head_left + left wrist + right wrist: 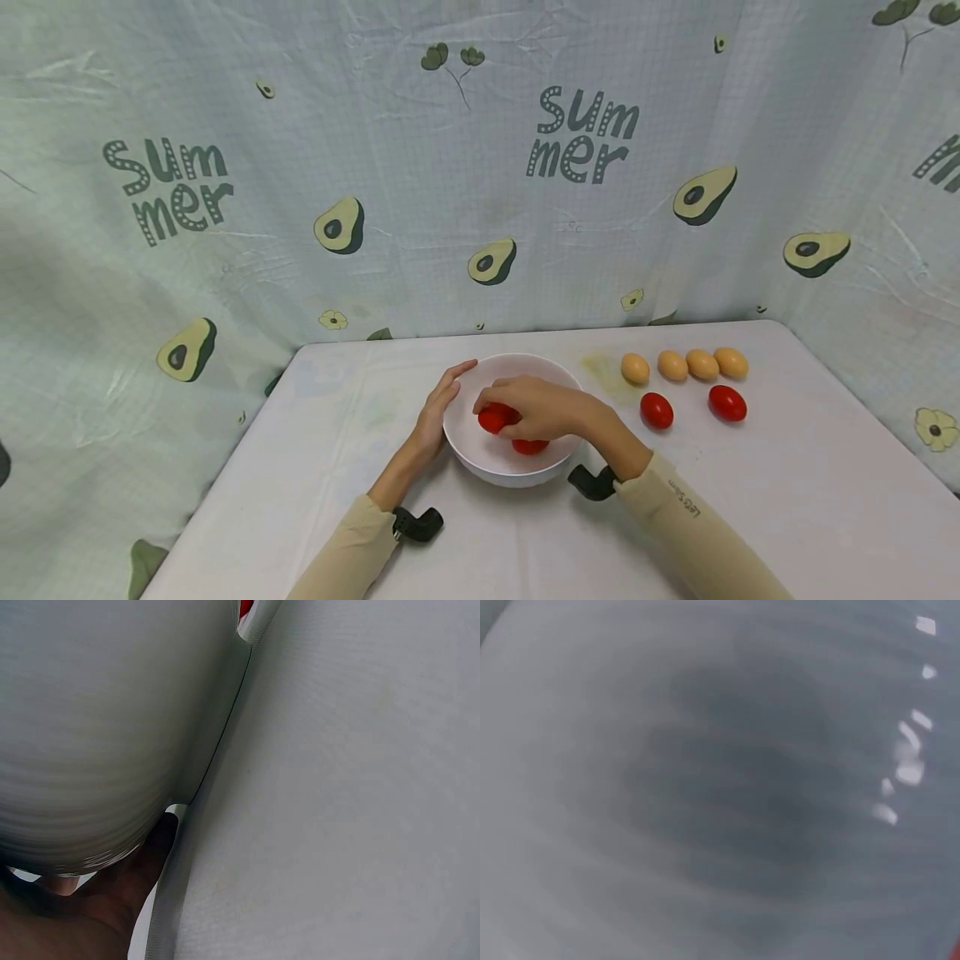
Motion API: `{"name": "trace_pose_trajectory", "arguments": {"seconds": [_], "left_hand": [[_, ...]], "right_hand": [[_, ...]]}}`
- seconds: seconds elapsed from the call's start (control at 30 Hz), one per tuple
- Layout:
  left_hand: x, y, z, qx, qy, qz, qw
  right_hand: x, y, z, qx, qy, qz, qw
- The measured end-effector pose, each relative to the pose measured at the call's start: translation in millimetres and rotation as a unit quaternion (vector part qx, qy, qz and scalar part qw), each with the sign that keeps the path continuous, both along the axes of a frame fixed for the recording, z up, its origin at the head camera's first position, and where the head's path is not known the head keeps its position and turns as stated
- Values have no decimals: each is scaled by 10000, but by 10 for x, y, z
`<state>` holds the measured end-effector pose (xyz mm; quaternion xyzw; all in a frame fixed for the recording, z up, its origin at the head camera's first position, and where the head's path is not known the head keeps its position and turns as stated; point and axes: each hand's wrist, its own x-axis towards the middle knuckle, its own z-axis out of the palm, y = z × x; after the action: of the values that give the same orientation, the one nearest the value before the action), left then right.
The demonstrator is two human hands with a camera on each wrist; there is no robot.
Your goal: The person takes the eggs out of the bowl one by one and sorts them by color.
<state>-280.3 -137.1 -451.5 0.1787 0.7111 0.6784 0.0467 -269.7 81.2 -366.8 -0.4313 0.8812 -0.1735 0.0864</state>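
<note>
A white bowl (487, 468) stands on the table with red eggs inside. My left hand (429, 421) holds the bowl at its left side, with fingers along the outer wall and the thumb by the rim. In the left wrist view the left hand (112, 907) lies against the bowl's wall (97, 735). Reaching into the bowl from the right, my right hand (543, 407) grips a red egg (495, 418). Another red egg (530, 447) lies under that hand, partly hidden. The right wrist view shows a blurred pale surface and a sliver of red.
To the right of the bowl lie two red eggs (657, 411), well apart. Behind them several yellow-brown eggs (702, 365) form a row near the table's back edge. A patterned curtain (420, 183) hangs behind the white table (360, 400).
</note>
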Motion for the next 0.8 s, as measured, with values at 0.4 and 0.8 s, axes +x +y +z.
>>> {"name": "trace_pose_trajectory", "arguments": {"seconds": [0.4,0.8], "left_hand": [[-3,9,10,-77,7,13,10000],[-4,13,15,-11,-78,63,9999]], "right_hand": [[32,128,136,-232,54,51,9997],[24,265,206,-581,-213,-165,9979]]}}
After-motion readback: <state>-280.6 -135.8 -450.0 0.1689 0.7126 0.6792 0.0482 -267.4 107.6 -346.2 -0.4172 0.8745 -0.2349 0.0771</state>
